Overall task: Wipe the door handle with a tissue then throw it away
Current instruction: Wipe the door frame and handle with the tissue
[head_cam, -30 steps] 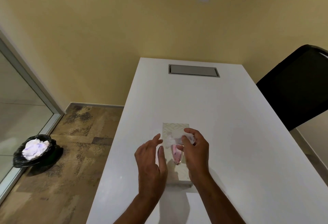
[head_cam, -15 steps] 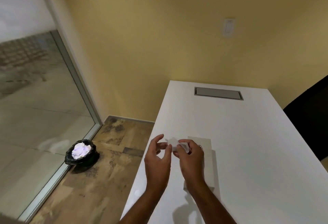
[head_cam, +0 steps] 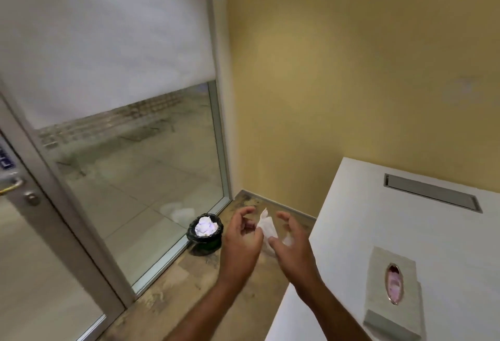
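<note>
A white tissue (head_cam: 266,225) hangs between my two hands, above the floor just left of the table. My left hand (head_cam: 240,238) pinches its left edge and my right hand (head_cam: 290,240) holds its lower right part. The door handle (head_cam: 10,185), a metal lever, shows at the far left edge on the glass door. A small black-lined bin (head_cam: 205,231) full of white tissues stands on the floor by the glass wall, left of my hands. The tissue box (head_cam: 392,286) lies on the white table (head_cam: 378,219) to the right.
A glass wall with a frosted band (head_cam: 108,56) fills the left side, with the door frame (head_cam: 67,219) beside it. A yellow wall rises behind the table. A metal cable hatch (head_cam: 433,192) is set in the table top. Brown tiled floor lies below my hands.
The view has swung left, from the table towards the glass wall and door. Both hands have left the tissue box with a tissue pulled out and now hold it over the floor.
</note>
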### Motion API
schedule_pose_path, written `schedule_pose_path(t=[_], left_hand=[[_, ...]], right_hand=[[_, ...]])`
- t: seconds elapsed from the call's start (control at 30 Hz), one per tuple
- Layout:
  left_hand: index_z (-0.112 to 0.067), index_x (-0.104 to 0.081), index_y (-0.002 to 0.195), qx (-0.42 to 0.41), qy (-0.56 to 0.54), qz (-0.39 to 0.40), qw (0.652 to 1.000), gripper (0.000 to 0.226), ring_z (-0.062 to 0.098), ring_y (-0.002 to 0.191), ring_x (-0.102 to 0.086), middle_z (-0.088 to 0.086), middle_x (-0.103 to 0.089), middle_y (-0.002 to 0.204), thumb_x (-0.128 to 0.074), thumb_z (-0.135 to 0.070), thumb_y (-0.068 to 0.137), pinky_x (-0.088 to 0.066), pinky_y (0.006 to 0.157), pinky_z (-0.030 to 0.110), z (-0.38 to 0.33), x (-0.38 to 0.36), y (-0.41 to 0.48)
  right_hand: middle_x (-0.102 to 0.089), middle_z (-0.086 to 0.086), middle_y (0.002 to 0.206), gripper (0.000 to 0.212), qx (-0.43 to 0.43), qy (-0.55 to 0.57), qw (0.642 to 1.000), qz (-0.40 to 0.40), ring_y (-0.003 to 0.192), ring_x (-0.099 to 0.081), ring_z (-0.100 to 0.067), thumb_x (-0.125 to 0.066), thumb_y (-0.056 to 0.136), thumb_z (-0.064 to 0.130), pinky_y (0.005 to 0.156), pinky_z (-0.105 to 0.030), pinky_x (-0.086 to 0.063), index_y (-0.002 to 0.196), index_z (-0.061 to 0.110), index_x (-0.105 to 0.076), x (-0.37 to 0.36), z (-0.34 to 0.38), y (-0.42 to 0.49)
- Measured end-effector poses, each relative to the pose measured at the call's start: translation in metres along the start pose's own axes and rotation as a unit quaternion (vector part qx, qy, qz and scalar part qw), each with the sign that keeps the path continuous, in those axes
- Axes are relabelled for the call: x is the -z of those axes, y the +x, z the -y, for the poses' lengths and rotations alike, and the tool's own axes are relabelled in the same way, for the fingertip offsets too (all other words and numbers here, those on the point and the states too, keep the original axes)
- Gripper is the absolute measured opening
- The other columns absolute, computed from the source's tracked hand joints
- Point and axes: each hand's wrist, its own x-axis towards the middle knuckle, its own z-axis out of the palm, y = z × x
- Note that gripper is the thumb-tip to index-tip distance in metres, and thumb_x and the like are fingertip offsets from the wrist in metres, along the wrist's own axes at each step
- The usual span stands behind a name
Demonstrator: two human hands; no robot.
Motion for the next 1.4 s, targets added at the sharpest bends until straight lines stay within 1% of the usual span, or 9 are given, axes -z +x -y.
schedule_pose_path(t=[0.13,0.2,0.27,0.43,0.53,0.6,0.83,1.13,1.4], left_hand=[[-0.041,-0.059,0.119,-0.064,0.063,0.018,0.996,0.041,0.01,0.093,-0.071,-0.014,-0.071,0.094,-0.065,-0.012,0.091,-0.063,0.08,0.037,0.001,0.093,0.016],[-0.046,-0.056,0.121,-0.085,0.104,0.037,0.99,0.043,0.011,0.091,-0.07,-0.015,-0.068,0.095,-0.064,-0.015,0.093,-0.063,0.073,0.033,0.002,0.14,0.023],[-0.047,-0.054,0.123,-0.103,0.146,0.053,0.982,0.04,0.013,0.089,-0.069,-0.013,-0.067,0.092,-0.063,-0.02,0.095,-0.059,0.072,0.025,0.004,0.188,0.031],[-0.05,-0.05,0.124,-0.105,0.21,0.019,0.972,0.042,0.007,0.094,-0.066,-0.017,-0.063,0.092,-0.063,-0.024,0.094,-0.051,0.08,0.014,0.019,0.3,0.044],[-0.047,-0.051,0.124,-0.099,0.234,-0.013,0.967,0.042,0.006,0.097,-0.064,-0.018,-0.061,0.093,-0.065,-0.02,0.094,-0.05,0.082,0.014,0.029,0.353,0.044],[-0.048,-0.051,0.123,-0.092,0.25,-0.036,0.963,0.041,0.005,0.097,-0.063,-0.018,-0.062,0.092,-0.064,-0.021,0.095,-0.048,0.081,0.011,0.033,0.383,0.044],[-0.03,-0.059,0.124,-0.079,0.272,-0.11,0.953,0.032,0.008,0.092,-0.063,-0.011,-0.064,0.094,-0.064,-0.013,0.097,-0.05,0.082,0.016,0.042,0.461,0.046],[-0.036,-0.057,0.117,-0.036,0.321,-0.233,0.917,0.032,0.005,0.093,-0.063,-0.017,-0.064,0.097,-0.063,-0.013,0.096,-0.05,0.079,0.014,0.061,0.528,0.108],[-0.035,-0.064,0.11,0.009,0.271,-0.305,0.913,0.034,0.002,0.089,-0.065,-0.018,-0.066,0.09,-0.065,-0.006,0.094,-0.049,0.075,0.009,0.079,0.537,0.146]], right_hand=[[-0.036,0.022,0.154,0.063,0.1,-0.049,0.986,0.121,0.14,-0.034,0.002,-0.062,0.094,0.012,0.115,-0.031,-0.036,0.143,0.046,-0.041,-0.068,0.047,0.003],[-0.043,0.035,0.14,0.061,0.141,-0.066,0.974,0.163,0.129,-0.038,0.019,-0.063,0.093,0.015,0.108,-0.015,-0.037,0.133,0.057,-0.044,-0.104,0.068,0.005],[-0.051,0.039,0.127,0.056,0.158,-0.088,0.965,0.191,0.117,-0.047,0.023,-0.065,0.092,0.022,0.091,-0.005,-0.041,0.125,0.064,-0.047,-0.139,0.088,0.005],[-0.068,0.011,0.108,0.03,0.11,-0.053,0.959,0.256,0.082,-0.069,0.005,-0.075,0.081,0.036,0.054,-0.014,-0.055,0.108,0.044,-0.065,-0.228,0.125,0.005],[-0.072,0.0,0.088,0.018,0.103,-0.046,0.955,0.275,0.073,-0.071,-0.012,-0.076,0.079,0.035,0.057,-0.03,-0.058,0.094,0.028,-0.069,-0.276,0.138,0.002],[-0.072,-0.013,0.088,0.018,0.094,-0.029,0.949,0.3,0.071,-0.069,-0.019,-0.077,0.081,0.034,0.061,-0.038,-0.054,0.089,0.019,-0.069,-0.305,0.149,0.002],[-0.07,-0.031,0.102,0.018,0.05,0.063,0.915,0.396,0.082,-0.066,-0.023,-0.069,0.093,0.012,0.076,-0.037,-0.052,0.101,-0.004,-0.069,-0.385,0.181,0.006],[-0.078,-0.015,0.091,0.015,0.111,0.063,0.885,0.449,0.081,-0.071,-0.019,-0.061,0.095,0.009,0.078,-0.044,-0.059,0.098,0.011,-0.076,-0.5,0.205,0.084],[-0.079,-0.008,0.083,0.021,0.084,0.1,0.865,0.484,0.073,-0.07,-0.015,-0.06,0.094,0.006,0.07,-0.034,-0.054,0.091,0.015,-0.078,-0.547,0.207,0.13]])
